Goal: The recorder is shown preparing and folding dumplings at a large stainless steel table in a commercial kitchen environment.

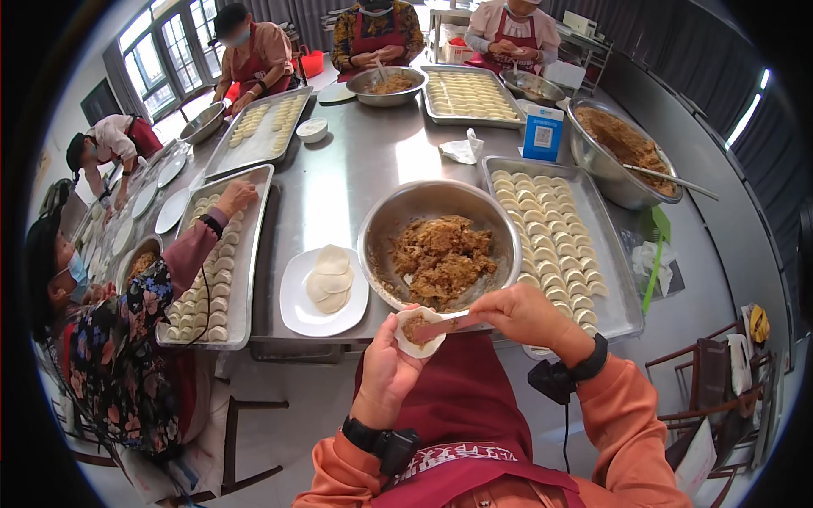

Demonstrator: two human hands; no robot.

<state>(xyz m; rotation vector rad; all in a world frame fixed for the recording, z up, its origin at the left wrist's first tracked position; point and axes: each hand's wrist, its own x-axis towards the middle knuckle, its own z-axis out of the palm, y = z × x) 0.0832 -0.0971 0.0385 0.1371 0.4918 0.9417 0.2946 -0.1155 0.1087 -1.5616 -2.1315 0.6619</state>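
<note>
My left hand (pixel 390 374) holds a round dumpling wrapper (pixel 434 347) up in its palm and fingers. A dab of brown filling (pixel 415 327) lies on the wrapper. In my right hand (pixel 524 317) is a flat pinkish spatula (pixel 450 325), its tip touching that filling. Both hands are at the near rim of a large steel bowl (pixel 438 190), which contains a mound of minced filling (pixel 444 257). To the bowl's left, a white plate (pixel 295 298) carries several flat wrappers (pixel 330 282).
On the right, a metal tray (pixel 619 305) holds rows of dumplings (pixel 540 241). Beyond it stand a blue sign (pixel 543 133) and a deep bowl of filling (pixel 625 146). At left, a co-worker's hand (pixel 236 195) is over another dumpling tray (pixel 254 279). More co-workers stand across the steel table (pixel 375 152).
</note>
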